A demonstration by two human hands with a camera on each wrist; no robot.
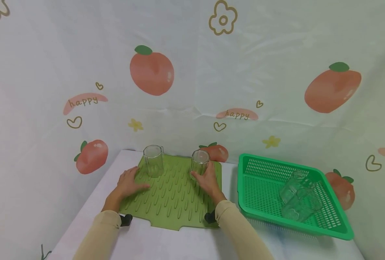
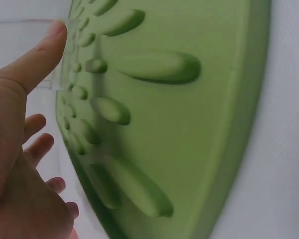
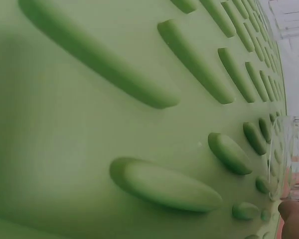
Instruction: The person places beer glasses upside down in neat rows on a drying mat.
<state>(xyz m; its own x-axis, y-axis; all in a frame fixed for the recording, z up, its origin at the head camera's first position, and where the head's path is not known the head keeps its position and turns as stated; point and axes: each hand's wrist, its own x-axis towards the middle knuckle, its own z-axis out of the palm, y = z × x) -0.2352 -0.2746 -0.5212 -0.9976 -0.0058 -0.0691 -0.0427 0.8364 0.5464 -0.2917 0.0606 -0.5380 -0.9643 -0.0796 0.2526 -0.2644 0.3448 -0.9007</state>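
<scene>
A green drying mat (image 1: pixel 176 202) with raised oval ridges lies on the table. On its far left part stands a clear glass mug (image 1: pixel 153 164), upright, its handle toward the back right. My left hand (image 1: pixel 126 183) is just in front of this mug, thumb and fingers spread, gripping nothing. A second clear glass mug (image 1: pixel 200 160) stands upright at the mat's far right. My right hand (image 1: pixel 208 180) holds it around its right side, the thumb (image 3: pixel 294 216) across the near side. The other right fingers are mostly hidden behind the glass.
To the right sits a green perforated plastic basket (image 1: pixel 277 219). Two clear glass mugs lie tilted inside, one farther back (image 1: pixel 290 187) and one nearer (image 1: pixel 299 207). A white printed cloth (image 1: pixel 185 115) hangs behind the white table (image 1: pixel 176 245).
</scene>
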